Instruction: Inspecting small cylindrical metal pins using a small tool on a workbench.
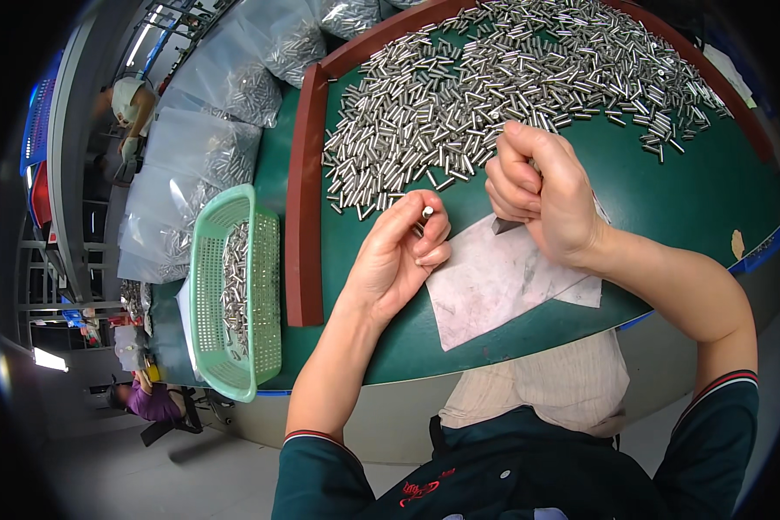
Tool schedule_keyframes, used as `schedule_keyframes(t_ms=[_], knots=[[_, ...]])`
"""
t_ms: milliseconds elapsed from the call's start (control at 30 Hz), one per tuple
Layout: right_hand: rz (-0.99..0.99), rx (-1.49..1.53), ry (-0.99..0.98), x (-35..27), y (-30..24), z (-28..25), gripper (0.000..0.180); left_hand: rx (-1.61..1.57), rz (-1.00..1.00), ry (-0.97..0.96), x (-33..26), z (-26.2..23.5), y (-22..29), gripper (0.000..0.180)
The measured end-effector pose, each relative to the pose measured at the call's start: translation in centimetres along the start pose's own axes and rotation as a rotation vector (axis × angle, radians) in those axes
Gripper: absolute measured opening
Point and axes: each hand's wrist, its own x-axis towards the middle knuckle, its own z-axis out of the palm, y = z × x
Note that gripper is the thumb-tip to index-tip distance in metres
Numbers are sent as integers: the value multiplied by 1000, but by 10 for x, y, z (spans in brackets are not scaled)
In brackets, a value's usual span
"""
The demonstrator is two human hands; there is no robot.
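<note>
My left hand (400,254) pinches one small silver metal pin (425,212) between thumb and fingers, its tip pointing up. My right hand (539,192) is closed around a small dark-tipped tool (504,225), whose point pokes out below the fist. Both hands hover over a pale sheet of paper (494,286) on the green table (685,182). Just beyond them lies a big heap of the same silver pins (494,78).
A dark red raised rim (304,199) borders the green table on the left and far side. Left of it stands a mint-green plastic basket (234,295) holding pins, with several clear bags of pins (225,104) behind. Other people (152,400) work at the left.
</note>
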Motion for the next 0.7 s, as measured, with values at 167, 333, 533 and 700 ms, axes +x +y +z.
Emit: schedule_keyframes(t_ms=[167, 333, 533, 700], knots=[[4, 9, 14, -1, -1, 0, 41, 114, 146, 90, 0, 3, 2, 30], [4, 8, 23, 0, 0, 2, 40, 1326, 653, 465, 6, 2, -5, 9], [-7, 25, -30, 1, 0, -5, 38, 1779, 697, 431, 22, 3, -9, 14], [19, 81, -7, 2, 0, -1, 38, 1808, 674, 418, 20, 9, -12, 16]])
